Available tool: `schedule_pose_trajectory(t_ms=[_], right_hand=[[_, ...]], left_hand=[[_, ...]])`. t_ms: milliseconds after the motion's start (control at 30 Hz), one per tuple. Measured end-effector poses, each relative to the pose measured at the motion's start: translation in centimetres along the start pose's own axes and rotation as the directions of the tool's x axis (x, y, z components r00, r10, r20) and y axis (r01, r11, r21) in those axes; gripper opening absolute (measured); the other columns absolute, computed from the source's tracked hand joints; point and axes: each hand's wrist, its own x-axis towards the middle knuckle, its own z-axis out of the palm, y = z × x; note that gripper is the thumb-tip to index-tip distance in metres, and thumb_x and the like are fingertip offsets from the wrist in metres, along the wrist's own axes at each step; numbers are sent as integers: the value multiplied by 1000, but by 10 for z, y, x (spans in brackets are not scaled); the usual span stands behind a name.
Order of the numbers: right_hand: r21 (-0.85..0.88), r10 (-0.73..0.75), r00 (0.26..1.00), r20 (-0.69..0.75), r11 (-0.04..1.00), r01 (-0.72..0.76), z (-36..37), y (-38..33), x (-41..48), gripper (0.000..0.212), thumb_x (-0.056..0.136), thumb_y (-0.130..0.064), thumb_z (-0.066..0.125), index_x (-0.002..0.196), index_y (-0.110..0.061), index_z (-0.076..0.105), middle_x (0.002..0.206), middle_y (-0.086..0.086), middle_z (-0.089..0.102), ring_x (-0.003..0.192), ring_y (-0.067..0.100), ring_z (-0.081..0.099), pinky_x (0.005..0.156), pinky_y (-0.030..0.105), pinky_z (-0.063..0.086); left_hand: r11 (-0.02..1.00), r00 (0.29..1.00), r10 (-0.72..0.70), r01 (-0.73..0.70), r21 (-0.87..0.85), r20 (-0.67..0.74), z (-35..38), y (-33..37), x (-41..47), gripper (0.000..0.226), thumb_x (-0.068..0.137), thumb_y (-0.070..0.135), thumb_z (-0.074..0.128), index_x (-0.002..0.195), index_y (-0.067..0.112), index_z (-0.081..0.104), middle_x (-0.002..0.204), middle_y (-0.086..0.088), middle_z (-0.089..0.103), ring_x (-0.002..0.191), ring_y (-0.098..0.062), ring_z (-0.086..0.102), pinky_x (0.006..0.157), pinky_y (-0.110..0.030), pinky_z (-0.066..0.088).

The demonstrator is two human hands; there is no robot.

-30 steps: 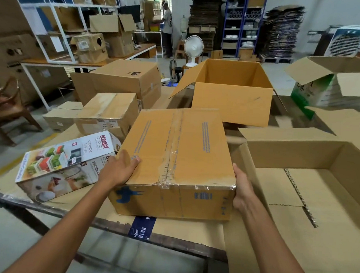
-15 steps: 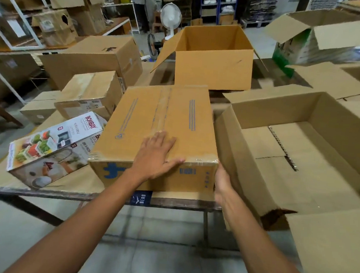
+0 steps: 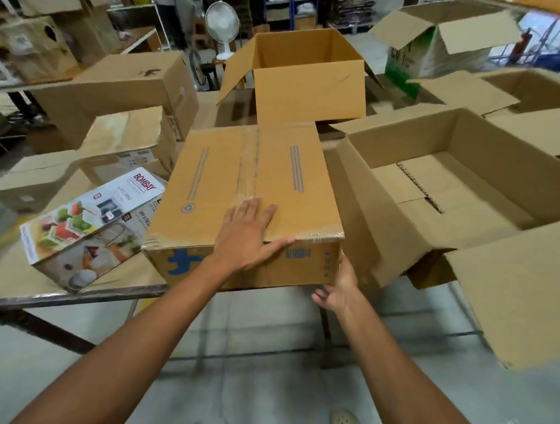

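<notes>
Taped carton (image 3: 250, 190) sits centre frame, its front end at the near edge of the table (image 3: 53, 297), just left of the open carton (image 3: 386, 225). Left hand (image 3: 247, 239) lies flat on top with fingers spread. Right hand (image 3: 338, 287) is at the lower right corner, its finger curl partly hidden, can't tell. Looks like getting purchase to lift, so the next move needs support under the base and a level raise.

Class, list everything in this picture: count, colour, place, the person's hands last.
Sealed taped cardboard box: one, brown, centre.
Printed product carton: one, white, left of it.
Large open cardboard box: one, brown, right of it.
Smaller open cardboard box: one, brown, behind it.
Closed cardboard cartons: three, brown, left rear.
Pedestal fan: one, white, background.
Left hand: one, flat on sealed box's top.
Right hand: one, at its lower right corner.
</notes>
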Motion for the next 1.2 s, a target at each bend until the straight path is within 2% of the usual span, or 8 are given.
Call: schedule_pose_trajectory(t_ms=[233, 300, 533, 700, 800, 867, 1000, 1200], right_hand=[[186, 57, 998, -1, 981, -55, 16, -2, -36, 45, 90, -61, 44, 100, -24, 68, 73, 6, 76, 83, 28, 65, 62, 38, 54], [134, 46, 999, -11, 990, -44, 18, -8, -48, 45, 80, -66, 48, 90, -26, 67, 71, -2, 75, 85, 23, 65, 73, 38, 47], [244, -315, 935, 163, 931, 271, 57, -67, -101, 35, 92, -51, 55, 76, -22, 67, 73, 4, 74, 52, 20, 70, 48, 32, 55], [223, -547, 819, 173, 832, 508, 110, -91, -147, 42, 85, -35, 69, 116, -9, 59, 112, 15, 68, 98, 34, 69, 84, 46, 57], [-16, -678, 734, 49, 734, 679, 127, -90, -162, 55, 82, -42, 71, 119, -16, 41, 105, 7, 62, 94, 27, 63, 86, 45, 56], [-156, -753, 655, 63, 641, 752, 137, -91, -174, 54, 81, -48, 68, 119, -23, 39, 99, -1, 58, 87, 18, 57, 81, 42, 53], [-314, -828, 535, 166, 470, 825, 149, -100, -189, 46, 83, -50, 65, 118, -30, 43, 103, -4, 61, 91, 17, 57, 79, 39, 50], [-396, -876, 407, 259, 289, 872, 146, -87, -183, 42, 86, -48, 65, 125, -38, 50, 110, -8, 59, 99, 15, 54, 81, 36, 44]], left_hand=[[998, 999, 20, -22, -58, -26, -18, -7, -5, 102, 77, 93, 4, 155, 31, 28, 162, -10, 28, 149, -28, 26, 119, -52, 23], [992, 996, 15, -25, -121, -86, -34, -13, -4, 100, 79, 92, 6, 152, 30, 33, 159, -8, 35, 146, -27, 32, 116, -50, 28], [883, 974, -56, -55, -467, -220, -84, -39, -15, 96, 84, 84, 20, 156, 21, 32, 161, -5, 33, 147, -23, 31, 117, -46, 30], [367, 948, -225, -133, -920, -226, -128, -44, -23, 82, 87, 78, 34, 150, 25, 43, 150, 4, 48, 137, -12, 44, 112, -32, 35], [83, 954, -262, -124, -989, -142, -152, -47, -27, 68, 82, 82, 36, 130, 39, 57, 116, 20, 70, 110, 3, 63, 87, -15, 50], [-38, 958, -279, -82, -996, -68, -165, -54, -30, 68, 76, 88, 37, 122, 43, 61, 113, 13, 72, 107, -6, 67, 87, -29, 55], [-186, 967, -255, -27, -982, 22, -176, -65, -28, 61, 81, 83, 47, 119, 40, 67, 111, -1, 76, 101, -21, 73, 77, -40, 58], [-301, 917, -397, -94, -949, 35, -154, -60, -22, 37, 90, 25, 67, 125, 18, 60, 107, -6, 75, 91, -22, 72, 69, -33, 57]])
